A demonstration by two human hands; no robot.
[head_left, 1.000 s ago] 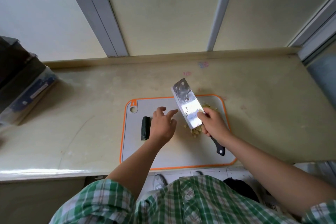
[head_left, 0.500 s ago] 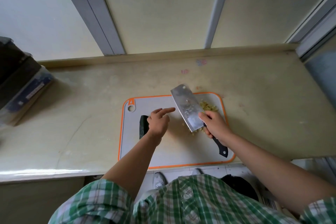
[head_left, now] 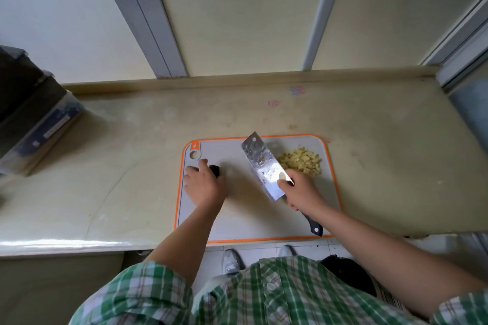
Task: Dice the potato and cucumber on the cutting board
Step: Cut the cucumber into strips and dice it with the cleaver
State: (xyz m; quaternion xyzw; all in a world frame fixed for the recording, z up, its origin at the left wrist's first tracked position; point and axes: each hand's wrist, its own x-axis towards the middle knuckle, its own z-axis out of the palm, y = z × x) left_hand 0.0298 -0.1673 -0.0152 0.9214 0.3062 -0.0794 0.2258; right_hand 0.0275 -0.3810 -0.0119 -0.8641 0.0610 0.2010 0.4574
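Note:
A grey cutting board (head_left: 253, 224) with an orange rim lies on the counter. A pile of diced potato (head_left: 301, 162) sits at the board's far right corner. The dark green cucumber piece (head_left: 215, 170) lies on the board's left part, mostly hidden under my left hand (head_left: 203, 185), which lies over it with fingers curled around it. My right hand (head_left: 301, 191) grips a cleaver (head_left: 264, 166) by its black handle, thumb pressed on the blade. The blade is raised and tilted, pointing away from me, just left of the potato pile.
The beige counter (head_left: 132, 166) runs left to right, with its front edge close to me. A dark box on a clear plastic container (head_left: 34, 119) stands at the far left. Behind the counter is a wall of panels with grey frames (head_left: 148, 21).
My left hand moved left from beside the blade and came down over the cucumber piece. The cleaver shifted slightly, uncovering the diced potato pile at the board's far right.

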